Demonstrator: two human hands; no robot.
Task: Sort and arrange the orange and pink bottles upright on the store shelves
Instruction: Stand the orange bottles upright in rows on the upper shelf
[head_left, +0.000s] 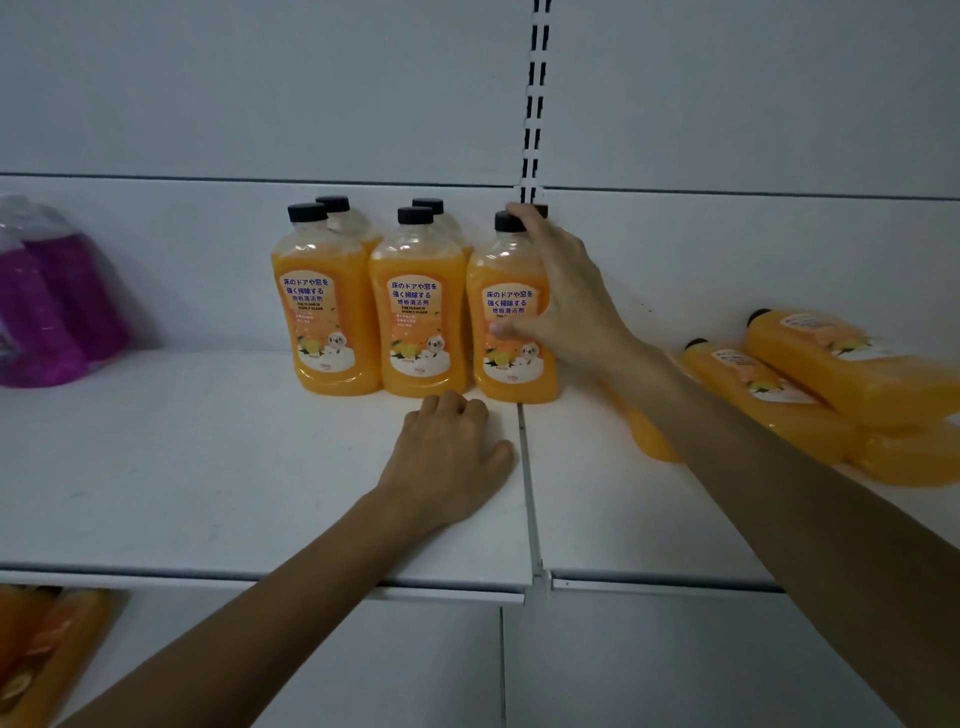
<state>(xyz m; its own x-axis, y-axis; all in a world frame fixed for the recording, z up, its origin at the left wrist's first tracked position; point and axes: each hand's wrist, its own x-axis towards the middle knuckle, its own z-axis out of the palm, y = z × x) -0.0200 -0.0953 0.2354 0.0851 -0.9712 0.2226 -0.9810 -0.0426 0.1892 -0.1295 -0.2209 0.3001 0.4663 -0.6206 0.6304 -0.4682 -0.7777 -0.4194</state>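
Several orange bottles with black caps stand upright in two rows at the back of the white shelf (208, 467). My right hand (566, 301) is wrapped around the rightmost front orange bottle (506, 332), thumb on its label and fingers near its cap. My left hand (452, 457) rests on the shelf in front of the middle bottle (418, 312), fingers curled, holding nothing. More orange bottles (831, 364) lie on their sides in a pile at the right. Pink bottles (57, 306) stand at the far left.
A slotted upright (535, 104) runs up the back wall behind the held bottle. A seam (527, 483) splits the shelf into two boards. On the lower shelf at bottom left lie more orange bottles (47, 654).
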